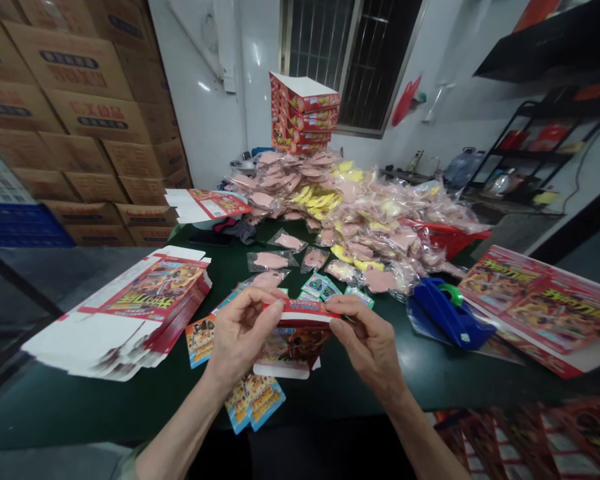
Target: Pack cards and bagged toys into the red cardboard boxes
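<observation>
My left hand (245, 331) and my right hand (367, 345) hold a red printed cardboard box (293, 343) up by its top edge, just above the dark green table (365, 383). Both hands pinch the flap area between fingers and thumbs. Printed blue-and-orange cards (253, 400) lie below my left hand, with another (201, 340) to its left. Small clear packets with pink contents (285, 240) lie just beyond my fingers, beside several green-and-blue cards (321, 287).
A flat stack of printed box blanks (150, 300) lies left, with more (540, 307) at right beside a blue tape dispenser (450, 313). A heap of plastic-wrapped pink and yellow pieces (350, 213) fills the table's far side. Stacked cartons (75, 113) stand at left.
</observation>
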Available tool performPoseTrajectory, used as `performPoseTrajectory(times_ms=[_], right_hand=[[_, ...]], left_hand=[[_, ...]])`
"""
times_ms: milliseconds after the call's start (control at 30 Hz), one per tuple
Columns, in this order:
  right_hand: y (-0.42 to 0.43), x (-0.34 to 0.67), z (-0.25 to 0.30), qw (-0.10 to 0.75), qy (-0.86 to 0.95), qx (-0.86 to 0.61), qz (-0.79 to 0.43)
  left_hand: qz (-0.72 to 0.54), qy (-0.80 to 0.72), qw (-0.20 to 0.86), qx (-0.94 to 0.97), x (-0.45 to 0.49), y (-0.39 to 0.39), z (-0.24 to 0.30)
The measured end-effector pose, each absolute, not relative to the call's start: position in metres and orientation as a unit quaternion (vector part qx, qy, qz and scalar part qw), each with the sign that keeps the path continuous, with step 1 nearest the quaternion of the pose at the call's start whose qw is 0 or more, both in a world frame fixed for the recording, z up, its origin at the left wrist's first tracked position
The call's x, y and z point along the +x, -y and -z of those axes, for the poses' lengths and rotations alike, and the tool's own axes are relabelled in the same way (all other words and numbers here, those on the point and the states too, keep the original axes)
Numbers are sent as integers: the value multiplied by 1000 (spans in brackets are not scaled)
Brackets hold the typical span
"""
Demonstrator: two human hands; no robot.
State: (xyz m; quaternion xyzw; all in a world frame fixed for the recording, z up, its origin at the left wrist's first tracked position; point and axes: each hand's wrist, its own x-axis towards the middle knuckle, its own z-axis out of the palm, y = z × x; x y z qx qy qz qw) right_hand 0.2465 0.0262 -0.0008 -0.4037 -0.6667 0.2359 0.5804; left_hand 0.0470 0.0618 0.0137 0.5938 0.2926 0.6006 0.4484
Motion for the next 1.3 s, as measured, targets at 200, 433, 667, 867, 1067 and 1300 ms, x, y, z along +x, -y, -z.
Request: performPoseTrajectory(times_ms=[200,433,667,867,1067,1300], right_hand=[[-18,243,-10,521,693,-441,-233],[-12,239,-18,523,719,-430,-155],[-13,234,-6,555,724,-407,-52],[-20,228,24,576,710,-403,34],[-27,216,32,577,702,-418,9],[-15,321,33,572,499,-649,40]], left_hand=[[-423,-316,258,809,30,-61,-43],[-395,-260,233,850,28,-61,-65],[-405,-254,156,864,17,-60,-35],[-480,-273,100,828,37,-63,-2],[-523,-287,49,801,53,-72,6],[-576,-368,73,726,54,-64,12]])
